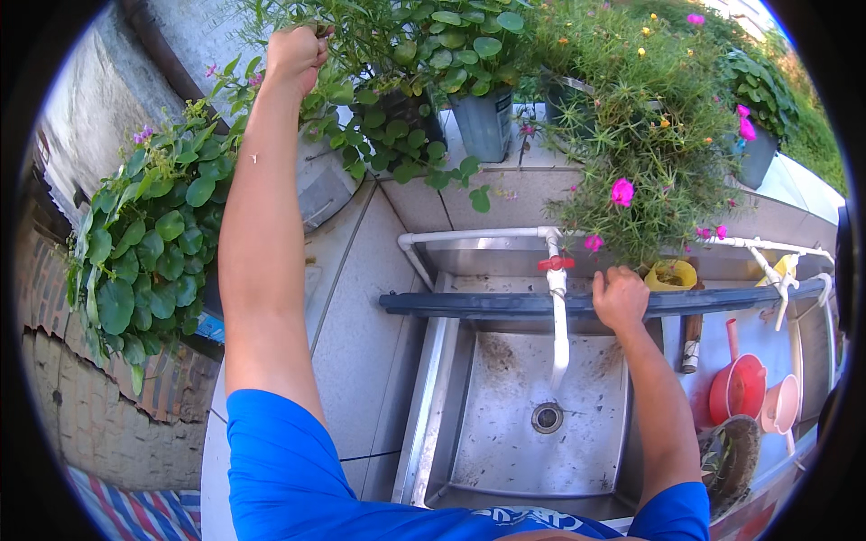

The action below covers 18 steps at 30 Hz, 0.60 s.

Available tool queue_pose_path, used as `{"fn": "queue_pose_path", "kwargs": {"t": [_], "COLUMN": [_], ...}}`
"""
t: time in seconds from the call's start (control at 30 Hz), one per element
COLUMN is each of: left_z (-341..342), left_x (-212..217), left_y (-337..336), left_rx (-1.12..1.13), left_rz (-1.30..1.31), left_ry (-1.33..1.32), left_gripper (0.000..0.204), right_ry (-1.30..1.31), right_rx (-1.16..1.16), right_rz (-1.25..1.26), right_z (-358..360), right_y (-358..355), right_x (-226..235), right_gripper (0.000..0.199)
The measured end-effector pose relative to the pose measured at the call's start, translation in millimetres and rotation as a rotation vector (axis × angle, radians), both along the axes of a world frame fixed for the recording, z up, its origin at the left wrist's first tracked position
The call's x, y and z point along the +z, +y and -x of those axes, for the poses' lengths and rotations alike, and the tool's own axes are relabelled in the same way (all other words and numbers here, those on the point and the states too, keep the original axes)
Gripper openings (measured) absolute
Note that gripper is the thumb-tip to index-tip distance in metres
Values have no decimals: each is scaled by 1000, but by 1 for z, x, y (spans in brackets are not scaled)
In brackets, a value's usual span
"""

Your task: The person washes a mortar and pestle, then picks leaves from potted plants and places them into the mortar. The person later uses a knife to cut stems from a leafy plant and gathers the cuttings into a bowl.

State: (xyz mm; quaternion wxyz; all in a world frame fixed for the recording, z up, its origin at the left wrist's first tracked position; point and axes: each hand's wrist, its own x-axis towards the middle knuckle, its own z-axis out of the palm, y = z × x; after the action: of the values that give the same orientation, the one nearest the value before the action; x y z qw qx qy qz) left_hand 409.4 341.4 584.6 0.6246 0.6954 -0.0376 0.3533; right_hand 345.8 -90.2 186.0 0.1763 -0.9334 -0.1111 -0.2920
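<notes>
My left hand (298,56) reaches far out to the upper left, among the leafy stems of the potted plants (397,126). Its fingers are pinched closed; what they hold, if anything, cannot be made out. My right hand (621,298) is curled over the long dark grey bar (487,305) that spans the sink, its fingertips partly hidden beyond the bar. A trailing plant with pink flowers (631,180) hangs just above that hand. Left of it, a white pipe tap with a red handle (556,264) points down into the steel sink (541,451).
Round-leaved plants (153,243) stand at the left beside a brick wall (99,415). A grey pot (483,126) sits on the tiled ledge. At the right are a yellow container (671,275), a red dipper (735,388), a pink dipper (779,406) and more white piping (767,263).
</notes>
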Motion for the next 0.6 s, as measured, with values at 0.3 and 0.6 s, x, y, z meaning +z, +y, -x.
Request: {"fn": "queue_pose_path", "kwargs": {"t": [0.3, 0.6], "left_z": [-82, -99], "left_x": [19, 23], "left_y": [78, 71], "left_rx": [284, 533], "left_rz": [-357, -852], "left_ry": [-2, 53], "left_gripper": [34, 54], "right_ry": [5, 9], "right_rx": [25, 25], "right_rz": [-9, -8], "right_z": [0, 0], "right_y": [5, 0], "right_x": [-1, -1], "right_gripper": [28, 27]}}
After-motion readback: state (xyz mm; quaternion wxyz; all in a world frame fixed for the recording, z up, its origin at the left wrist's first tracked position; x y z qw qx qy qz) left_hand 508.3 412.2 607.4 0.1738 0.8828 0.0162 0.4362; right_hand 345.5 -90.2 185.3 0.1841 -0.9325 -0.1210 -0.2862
